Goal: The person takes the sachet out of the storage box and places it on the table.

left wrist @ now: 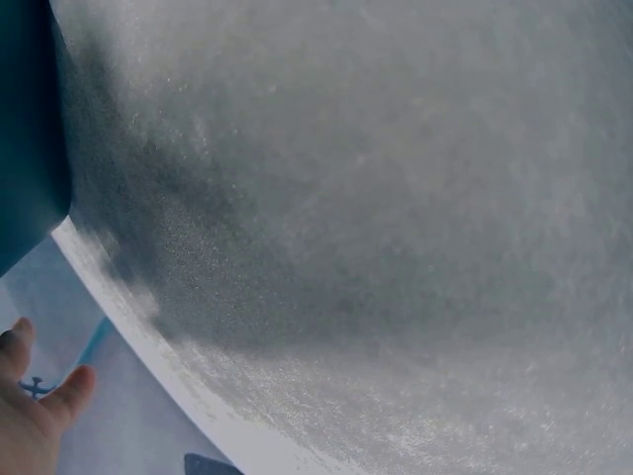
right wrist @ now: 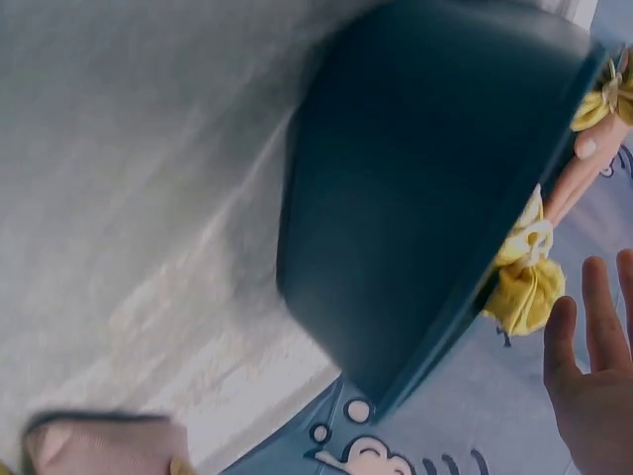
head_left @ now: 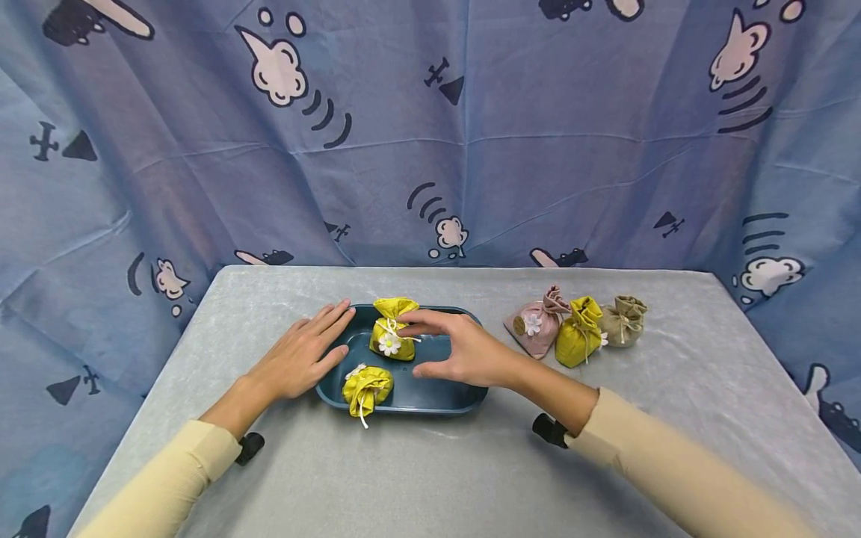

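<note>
A dark blue-green tray (head_left: 437, 396) holds two yellow drawstring pouches. The rear pouch (head_left: 393, 347) stands upright with a white flower on its front. The front pouch (head_left: 368, 385) leans toward the near rim, its gathered neck and white cord hanging over. My left hand (head_left: 303, 357) rests along the tray's left rim, fingers extended and thumb reaching inside. Over the tray, my right hand (head_left: 467, 350) has its fingertips at the right side of the rear pouch, overlapping it in the head view, with the thumb well apart. In the right wrist view that hand (right wrist: 598, 406) shows spread fingers.
Right of the tray, a pink pouch (head_left: 536, 325), another yellow pouch (head_left: 577, 336) and an olive-beige pouch (head_left: 624, 321) stand close together. A grey cloth covers the table (head_left: 403, 478). Behind it hangs a blue patterned curtain (head_left: 377, 179).
</note>
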Motion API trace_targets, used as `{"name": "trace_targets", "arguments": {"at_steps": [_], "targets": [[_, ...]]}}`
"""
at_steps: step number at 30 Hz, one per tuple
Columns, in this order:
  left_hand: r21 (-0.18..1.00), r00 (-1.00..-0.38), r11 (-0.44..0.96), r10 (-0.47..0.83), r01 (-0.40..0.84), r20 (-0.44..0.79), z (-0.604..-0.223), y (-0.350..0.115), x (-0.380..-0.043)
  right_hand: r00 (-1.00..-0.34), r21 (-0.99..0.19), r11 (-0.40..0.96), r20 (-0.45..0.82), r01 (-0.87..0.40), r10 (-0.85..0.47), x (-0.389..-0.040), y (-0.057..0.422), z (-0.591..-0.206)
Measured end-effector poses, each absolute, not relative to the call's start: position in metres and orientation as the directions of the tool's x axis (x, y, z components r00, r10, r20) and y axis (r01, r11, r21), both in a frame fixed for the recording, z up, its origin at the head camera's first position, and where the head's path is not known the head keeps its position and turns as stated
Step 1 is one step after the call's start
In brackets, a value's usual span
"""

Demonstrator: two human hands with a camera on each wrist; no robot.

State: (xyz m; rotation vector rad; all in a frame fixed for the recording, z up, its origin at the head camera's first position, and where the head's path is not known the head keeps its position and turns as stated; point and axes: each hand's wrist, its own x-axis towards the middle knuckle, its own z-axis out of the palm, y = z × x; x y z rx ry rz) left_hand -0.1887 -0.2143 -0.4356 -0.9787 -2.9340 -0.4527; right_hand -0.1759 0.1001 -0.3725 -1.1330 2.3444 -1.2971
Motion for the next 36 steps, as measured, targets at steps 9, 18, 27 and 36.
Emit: {"name": "trace_targets", "arguments": {"at_steps": [9, 18, 27, 36], "targets": [[0.271, -0.801, 0.757, 0.588, 0.595, 0.115, -0.436, -0.215, -0.188, -0.614, -0.796, 0.303, 0.106, -0.523, -0.782, -0.17, 0.083, -0.384], [0.276, -0.806, 0.762, 0.583, 0.585, 0.099, -0.436, -0.215, -0.188, -0.568, -0.775, 0.321, 0.059, -0.545, -0.821, -0.166, 0.069, -0.39], [0.279, -0.802, 0.757, 0.588, 0.591, 0.103, -0.436, -0.215, -0.188, -0.552, -0.746, 0.361, 0.01, -0.559, -0.834, -0.161, 0.059, -0.391], [0.285, -0.803, 0.756, 0.588, 0.589, 0.101, -0.436, -0.215, -0.188, -0.554, -0.737, 0.378, -0.007, -0.56, -0.833, -0.16, 0.051, -0.39]]}}
